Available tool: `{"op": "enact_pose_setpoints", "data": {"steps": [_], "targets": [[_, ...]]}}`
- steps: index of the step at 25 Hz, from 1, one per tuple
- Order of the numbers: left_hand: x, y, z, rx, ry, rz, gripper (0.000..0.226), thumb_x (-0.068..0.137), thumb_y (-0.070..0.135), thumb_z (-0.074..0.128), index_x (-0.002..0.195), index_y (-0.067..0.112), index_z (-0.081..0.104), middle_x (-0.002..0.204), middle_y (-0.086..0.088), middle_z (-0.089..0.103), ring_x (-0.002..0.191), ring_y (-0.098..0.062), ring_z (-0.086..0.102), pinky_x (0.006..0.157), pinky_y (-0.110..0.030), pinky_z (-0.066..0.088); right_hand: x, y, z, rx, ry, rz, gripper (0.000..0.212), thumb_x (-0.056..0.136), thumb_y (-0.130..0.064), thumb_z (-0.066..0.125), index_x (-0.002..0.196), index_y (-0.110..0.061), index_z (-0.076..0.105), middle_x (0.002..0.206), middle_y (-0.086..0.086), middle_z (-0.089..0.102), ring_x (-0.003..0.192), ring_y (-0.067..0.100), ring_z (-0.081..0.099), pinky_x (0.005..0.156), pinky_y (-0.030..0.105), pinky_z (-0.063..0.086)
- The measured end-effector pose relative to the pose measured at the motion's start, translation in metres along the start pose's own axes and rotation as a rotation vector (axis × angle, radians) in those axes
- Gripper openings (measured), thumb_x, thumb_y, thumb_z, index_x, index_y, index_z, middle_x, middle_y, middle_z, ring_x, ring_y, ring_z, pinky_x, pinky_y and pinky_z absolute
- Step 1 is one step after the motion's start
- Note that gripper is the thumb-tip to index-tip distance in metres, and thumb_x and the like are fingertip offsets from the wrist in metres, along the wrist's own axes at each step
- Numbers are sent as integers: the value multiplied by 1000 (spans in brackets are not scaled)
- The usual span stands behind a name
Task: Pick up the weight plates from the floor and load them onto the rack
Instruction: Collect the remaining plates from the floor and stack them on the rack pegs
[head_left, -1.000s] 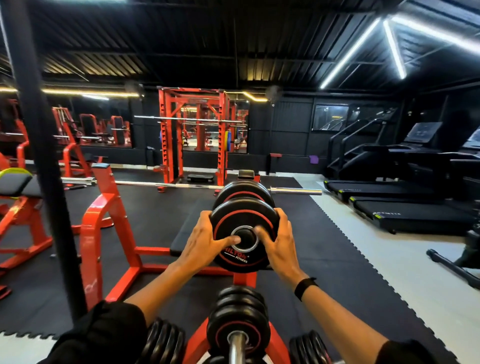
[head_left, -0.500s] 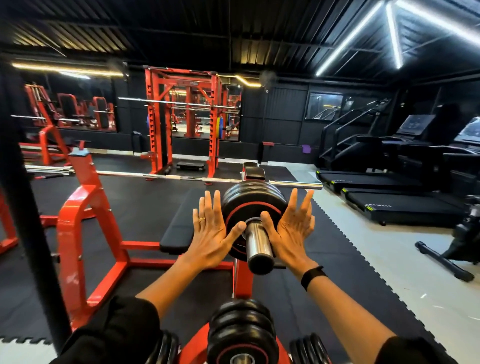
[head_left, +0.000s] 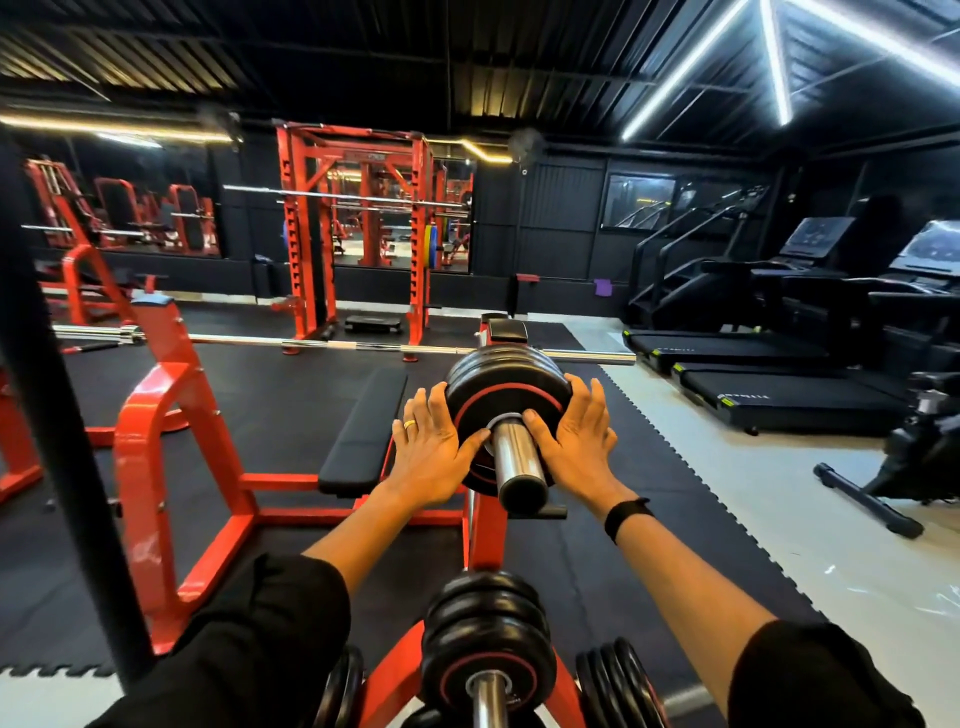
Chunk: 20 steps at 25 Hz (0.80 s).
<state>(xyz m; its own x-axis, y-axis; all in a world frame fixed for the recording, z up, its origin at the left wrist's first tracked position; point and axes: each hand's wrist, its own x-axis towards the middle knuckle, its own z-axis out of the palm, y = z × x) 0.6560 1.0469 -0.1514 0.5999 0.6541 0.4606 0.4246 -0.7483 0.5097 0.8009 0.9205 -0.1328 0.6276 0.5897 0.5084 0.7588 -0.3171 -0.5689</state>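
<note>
My left hand (head_left: 434, 452) lies flat against the left side of the front weight plate (head_left: 506, 402), fingers straight and pointing up, a ring (head_left: 410, 423) on one of them, the thumb reaching in toward the steel peg (head_left: 517, 460). My right hand (head_left: 574, 439) mirrors it on the right side of the same plate, fingers extended and relaxed over the rim, thumb lying beside the peg; neither hand curls round anything, both simply press on the plate's face. The plate is black with a red ring and sits on the upper peg of the red rack (head_left: 485, 535), pushed up against other black plates stacked behind it, while the bare end of the peg sticks out toward me between my thumbs. A black band (head_left: 626, 514) circles my right wrist, and black sleeves (head_left: 270, 634) cover both upper arms. Nearer to me, on a lower peg of the same rack, sits another stack of black plates (head_left: 488, 644), with more plates on edge to its left and right. Beyond the rack, to the left, stands a black bench (head_left: 363, 431) in a red frame with a long bar (head_left: 332, 344) lying across it. A red cage (head_left: 358, 228) stands far back, and treadmills (head_left: 779, 389) line the right side.
</note>
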Motion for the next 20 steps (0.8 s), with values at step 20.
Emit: {"op": "enact_pose_setpoints", "data": {"steps": [20], "targets": [[-8, 0, 2, -29, -31, -26, 76, 95, 53, 44, 144, 19, -3, 148, -15, 17, 142, -39, 18, 115, -63, 14, -2, 3, 7, 106, 53, -30, 72, 91, -54, 53, 145, -22, 18, 149, 8, 14, 134, 31, 29, 102, 62, 34]]}}
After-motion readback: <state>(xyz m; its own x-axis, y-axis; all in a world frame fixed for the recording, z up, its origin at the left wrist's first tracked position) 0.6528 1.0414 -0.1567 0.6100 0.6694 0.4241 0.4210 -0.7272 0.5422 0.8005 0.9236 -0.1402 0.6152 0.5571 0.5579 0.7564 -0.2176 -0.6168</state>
